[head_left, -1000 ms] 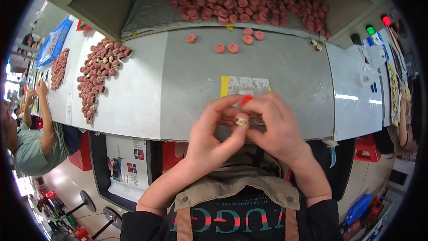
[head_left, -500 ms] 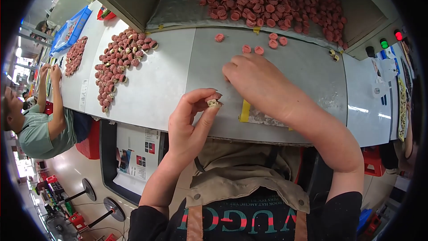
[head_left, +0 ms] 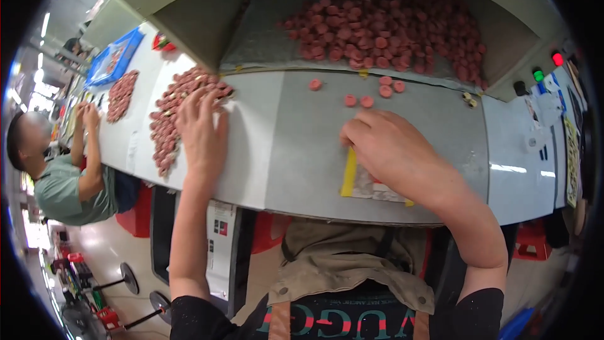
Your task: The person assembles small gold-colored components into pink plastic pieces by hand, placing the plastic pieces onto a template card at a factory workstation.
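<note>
Because pink pieces (head_left: 165, 140) heap handily at ten o'clock, the left hand (head_left: 202, 131) seemingly splays loose fingers; I can't tell the right hand's (head_left: 385, 146).

From the middle of the flat grey tabletop (head_left: 305, 157), a heap of small round pink caps (head_left: 384, 31) lies at twelve o'clock, inside a boxy beige cabinet (head_left: 198, 34). A pile of small pink-and-cream pieces (head_left: 166, 126) lies at nine, a flat yellow-edged rectangular sheet (head_left: 363, 186) at six.
</note>
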Tool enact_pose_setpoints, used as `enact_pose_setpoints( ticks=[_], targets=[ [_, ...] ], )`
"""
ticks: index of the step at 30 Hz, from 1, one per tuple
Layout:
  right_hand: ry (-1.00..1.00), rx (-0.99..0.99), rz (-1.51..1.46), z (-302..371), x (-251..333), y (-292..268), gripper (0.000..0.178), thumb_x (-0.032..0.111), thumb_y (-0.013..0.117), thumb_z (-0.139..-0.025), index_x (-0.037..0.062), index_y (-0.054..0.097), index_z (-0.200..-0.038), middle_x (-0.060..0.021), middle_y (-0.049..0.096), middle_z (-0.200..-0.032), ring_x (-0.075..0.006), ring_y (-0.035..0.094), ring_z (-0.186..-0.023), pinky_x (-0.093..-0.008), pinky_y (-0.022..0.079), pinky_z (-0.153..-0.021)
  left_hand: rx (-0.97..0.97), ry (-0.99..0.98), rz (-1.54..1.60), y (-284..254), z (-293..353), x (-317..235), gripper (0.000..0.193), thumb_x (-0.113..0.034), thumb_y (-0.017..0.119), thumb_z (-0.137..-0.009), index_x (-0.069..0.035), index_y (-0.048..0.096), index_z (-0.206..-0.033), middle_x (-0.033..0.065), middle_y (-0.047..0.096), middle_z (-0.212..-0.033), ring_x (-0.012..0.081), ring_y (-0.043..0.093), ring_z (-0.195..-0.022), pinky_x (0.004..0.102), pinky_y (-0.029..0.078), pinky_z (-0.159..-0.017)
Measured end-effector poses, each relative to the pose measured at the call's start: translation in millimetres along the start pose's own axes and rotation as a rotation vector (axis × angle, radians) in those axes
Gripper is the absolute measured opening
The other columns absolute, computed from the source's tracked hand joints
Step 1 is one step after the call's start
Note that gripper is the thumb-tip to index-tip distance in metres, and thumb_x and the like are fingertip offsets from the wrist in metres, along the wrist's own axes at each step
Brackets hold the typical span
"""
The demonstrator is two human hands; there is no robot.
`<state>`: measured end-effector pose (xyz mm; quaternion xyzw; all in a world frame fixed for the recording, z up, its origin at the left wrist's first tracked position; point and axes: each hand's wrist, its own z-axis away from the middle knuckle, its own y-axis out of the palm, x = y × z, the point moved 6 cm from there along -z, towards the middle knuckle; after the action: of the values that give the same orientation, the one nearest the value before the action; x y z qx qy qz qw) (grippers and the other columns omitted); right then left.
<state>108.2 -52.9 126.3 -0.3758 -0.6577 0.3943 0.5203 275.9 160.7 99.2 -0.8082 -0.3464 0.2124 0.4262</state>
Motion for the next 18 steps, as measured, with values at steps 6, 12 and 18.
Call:
enact_pose_setpoints(
  ticks=[6, 12, 18],
  targets=[
    [0.110, -0.140, -0.153, 53, -39, -19, 0.013, 0.004, 0.060, -0.082, 0.0025, 0.062, -0.094, -0.0107, 0.058, -0.087, -0.0284, 0.058, -0.083, -0.0363, 0.049, -0.075, 0.200, 0.161, 0.574, 19, -36, -100, 0.030, -0.008, 0.065, -0.083, -0.005, 0.061, -0.112, 0.0136, 0.055, -0.112, 0.0311, 0.052, -0.106, 0.0371, 0.043, -0.089],
    [0.544, -0.507, -0.145, 135, -132, -58, 0.012, 0.007, 0.059, -0.088, 0.0012, 0.061, -0.098, -0.0071, 0.059, -0.092, -0.0159, 0.057, -0.080, -0.0299, 0.048, -0.071, 0.275, 0.227, 0.696, 63, -55, -145, 0.021, -0.006, 0.062, -0.086, -0.002, 0.061, -0.107, 0.0131, 0.057, -0.102, 0.0292, 0.056, -0.092, 0.0349, 0.046, -0.080],
    [0.743, -0.569, -0.064, 141, -195, -68, 0.019, 0.010, 0.062, -0.087, 0.0014, 0.059, -0.103, -0.0058, 0.059, -0.098, -0.0158, 0.056, -0.078, -0.0272, 0.047, -0.071, 0.226, 0.086, 0.859, 65, -56, -140, 0.016, -0.006, 0.057, -0.091, 0.000, 0.061, -0.106, 0.0121, 0.058, -0.093, 0.0225, 0.057, -0.082, 0.0304, 0.045, -0.075]
  ],
)
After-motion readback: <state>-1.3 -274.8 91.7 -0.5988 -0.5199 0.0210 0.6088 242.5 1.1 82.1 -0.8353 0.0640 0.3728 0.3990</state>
